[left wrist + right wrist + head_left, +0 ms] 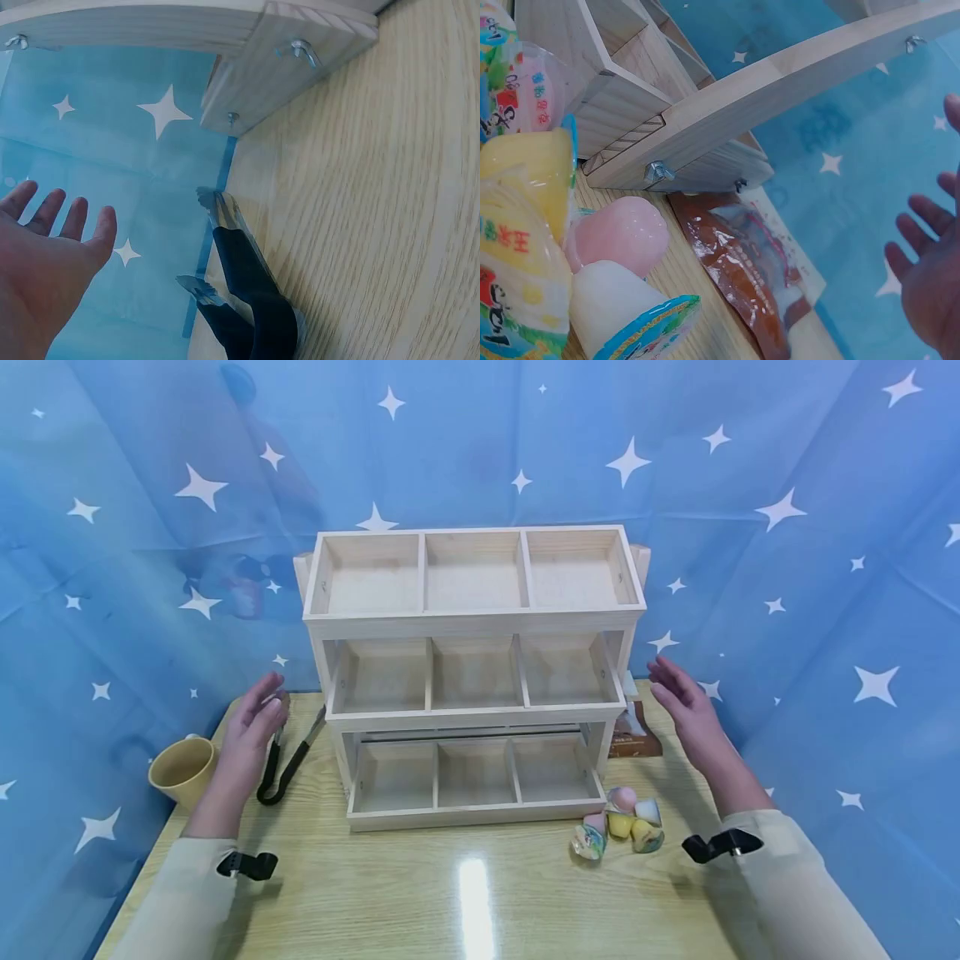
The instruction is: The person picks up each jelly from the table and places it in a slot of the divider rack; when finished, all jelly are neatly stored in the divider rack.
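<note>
A pale wooden three-tier rack stands on the table, each tier split into three bare compartments. To its left my left hand is raised with fingers extended, holding nothing, above black-handled tongs; the left wrist view shows the hand apart from the tongs. On the other side my right hand hovers with its fingers spread and holds nothing. Several small jelly cups lie by the rack's front right corner. A brown packet lies beside the rack's right side, near the right hand.
A yellow cup stands at the table's left edge, beside my left forearm. The wooden table extends in front of the rack. Behind hangs a blue cloth with white stars. Wing nuts stick out from the rack's side.
</note>
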A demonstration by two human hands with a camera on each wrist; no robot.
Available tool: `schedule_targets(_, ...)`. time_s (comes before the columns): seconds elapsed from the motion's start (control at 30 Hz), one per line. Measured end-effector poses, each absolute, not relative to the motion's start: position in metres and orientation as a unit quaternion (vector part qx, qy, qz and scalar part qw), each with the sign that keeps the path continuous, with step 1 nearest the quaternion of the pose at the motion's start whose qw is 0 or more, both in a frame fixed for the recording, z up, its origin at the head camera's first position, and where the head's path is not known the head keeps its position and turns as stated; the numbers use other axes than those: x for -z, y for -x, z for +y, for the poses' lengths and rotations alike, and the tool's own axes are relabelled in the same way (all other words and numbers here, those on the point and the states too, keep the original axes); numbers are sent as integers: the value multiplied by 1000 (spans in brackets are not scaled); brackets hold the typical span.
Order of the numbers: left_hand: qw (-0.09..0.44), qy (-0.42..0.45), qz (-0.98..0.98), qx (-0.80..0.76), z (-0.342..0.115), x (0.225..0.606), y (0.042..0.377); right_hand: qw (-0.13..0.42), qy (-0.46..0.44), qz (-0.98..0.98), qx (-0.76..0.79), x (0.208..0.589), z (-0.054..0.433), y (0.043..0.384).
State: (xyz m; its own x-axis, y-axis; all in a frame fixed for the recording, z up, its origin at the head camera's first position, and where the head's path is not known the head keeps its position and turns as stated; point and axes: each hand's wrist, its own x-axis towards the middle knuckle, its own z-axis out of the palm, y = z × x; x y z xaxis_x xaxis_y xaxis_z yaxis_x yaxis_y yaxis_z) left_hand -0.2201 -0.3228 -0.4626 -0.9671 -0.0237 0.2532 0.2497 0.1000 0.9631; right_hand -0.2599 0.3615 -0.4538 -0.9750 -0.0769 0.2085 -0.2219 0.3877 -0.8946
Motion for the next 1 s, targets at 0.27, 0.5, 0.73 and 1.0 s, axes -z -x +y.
schedule_targets(0.27, 81, 83, -758, 641, -320, 461, 218, 72, -99, -834, -539, 452, 358, 254)
schedule_targets(0.5, 49, 102, -782, 613, -306, 465, 213, 71, -112, -850, -509, 454, 356, 240)
schedule_targets(0.73, 36, 105, -803, 586, -287, 475, 207, 45, -111, -863, -491, 464, 361, 219)
schedule_targets(1.0, 34, 96, -802, 588, -276, 491, 205, 31, -118, -873, -473, 481, 364, 191)
